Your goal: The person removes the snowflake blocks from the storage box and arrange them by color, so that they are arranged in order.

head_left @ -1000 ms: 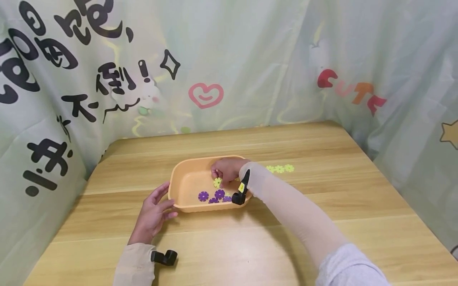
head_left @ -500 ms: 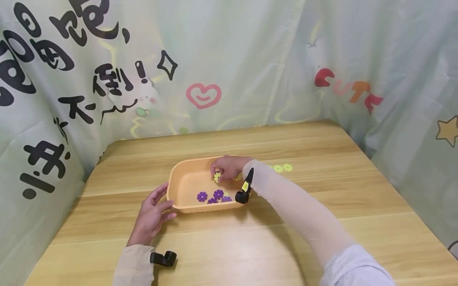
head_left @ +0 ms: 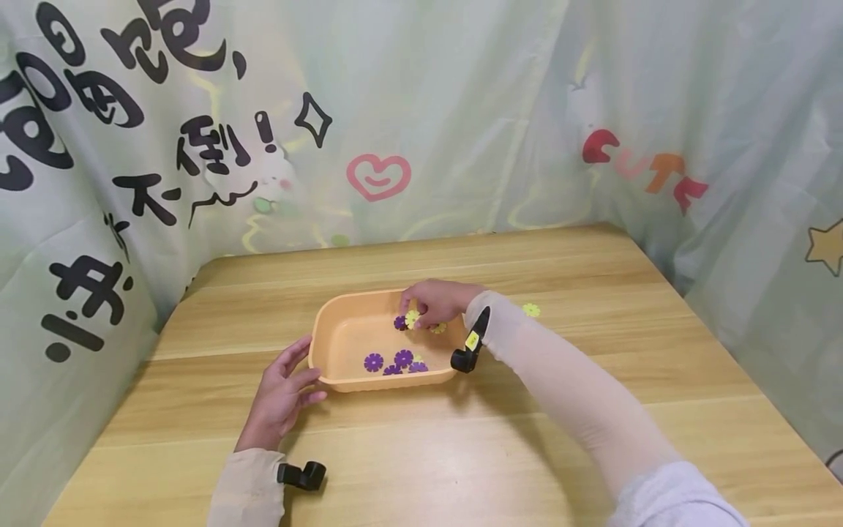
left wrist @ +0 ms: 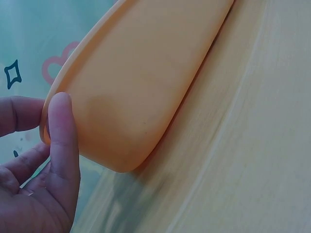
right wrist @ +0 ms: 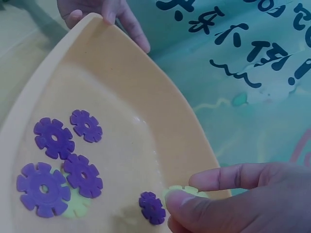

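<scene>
An orange tray point(head_left: 329, 329) lies on the wooden table. Several purple flower discs point(head_left: 373, 361) lie on its floor, with a yellow one partly under them point(right wrist: 77, 206). My right hand point(head_left: 416, 316) hovers over the tray's far right part and pinches a yellow flower disc point(right wrist: 181, 190) between thumb and forefinger. A small purple disc point(right wrist: 152, 208) lies just below it. My left hand point(head_left: 283, 391) rests against the tray's left end, fingers fairly straight, its thumb point(left wrist: 60, 136) lying along the outer wall point(left wrist: 146, 82).
One yellow disc point(head_left: 530, 309) lies on the table right of the tray, beyond my right forearm. Printed curtains close in the table at the back and on both sides. Bare tabletop point(head_left: 461, 454) stretches in front of the tray.
My right hand has lifted the yellow disc from the tray's middle and moved it back and to the right. My forearm now hides two of the yellow discs on the table. The left hand stayed put.
</scene>
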Tool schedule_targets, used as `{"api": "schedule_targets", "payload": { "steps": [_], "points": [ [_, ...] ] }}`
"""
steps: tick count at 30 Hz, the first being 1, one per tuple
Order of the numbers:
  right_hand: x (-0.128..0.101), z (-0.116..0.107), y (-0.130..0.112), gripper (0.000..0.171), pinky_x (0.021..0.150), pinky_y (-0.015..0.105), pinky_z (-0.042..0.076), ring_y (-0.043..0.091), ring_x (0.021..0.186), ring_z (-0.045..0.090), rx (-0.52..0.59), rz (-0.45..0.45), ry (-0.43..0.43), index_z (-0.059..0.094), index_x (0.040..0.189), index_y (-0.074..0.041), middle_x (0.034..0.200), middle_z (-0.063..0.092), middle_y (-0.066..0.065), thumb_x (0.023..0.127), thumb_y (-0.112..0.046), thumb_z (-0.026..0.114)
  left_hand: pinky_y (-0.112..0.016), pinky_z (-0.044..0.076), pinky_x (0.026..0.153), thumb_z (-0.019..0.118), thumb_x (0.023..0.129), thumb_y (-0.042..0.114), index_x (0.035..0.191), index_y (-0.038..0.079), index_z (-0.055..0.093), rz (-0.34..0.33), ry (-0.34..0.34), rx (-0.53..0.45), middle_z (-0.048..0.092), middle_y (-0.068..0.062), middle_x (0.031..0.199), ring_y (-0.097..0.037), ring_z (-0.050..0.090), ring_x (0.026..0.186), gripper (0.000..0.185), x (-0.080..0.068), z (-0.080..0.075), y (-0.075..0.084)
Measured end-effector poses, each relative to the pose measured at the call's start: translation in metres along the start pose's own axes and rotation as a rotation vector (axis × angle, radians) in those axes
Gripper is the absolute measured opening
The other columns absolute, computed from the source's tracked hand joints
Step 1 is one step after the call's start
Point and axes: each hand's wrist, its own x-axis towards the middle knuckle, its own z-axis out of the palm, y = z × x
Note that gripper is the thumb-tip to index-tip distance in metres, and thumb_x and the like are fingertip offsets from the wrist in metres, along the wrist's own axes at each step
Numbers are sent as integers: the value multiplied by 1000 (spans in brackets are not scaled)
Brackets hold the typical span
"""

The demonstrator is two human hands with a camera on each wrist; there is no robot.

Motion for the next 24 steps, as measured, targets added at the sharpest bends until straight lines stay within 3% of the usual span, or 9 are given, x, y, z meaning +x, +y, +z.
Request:
{"api": "schedule_targets", "payload": {
  "steps": [9,15,24],
  "points": [
    [-16,-8,7,37,60,22,51,15,62,60,-20,-55,67,57,126,-3,70,62,5,90,-5,68,-25,60,61,52,91,-12,151,7,29,-3,-4,1,28,-10,152,-16,57,73,66,-1,0,1],
    [-30,-11,14,37,62,30,58,30,77,68,117,-40,146,54,126,0,88,67,13,91,0,64,-25,60,61,52,92,-12,151,7,29,1,-7,-2,28,-10,152,-15,58,72,66,0,0,2],
    [-48,-8,35,34,56,31,54,25,67,62,229,-46,289,55,125,-1,81,62,13,92,-2,63,-24,60,61,51,92,-11,151,6,28,5,-14,3,28,-10,151,-13,57,72,66,0,-1,0]
  ]
}}
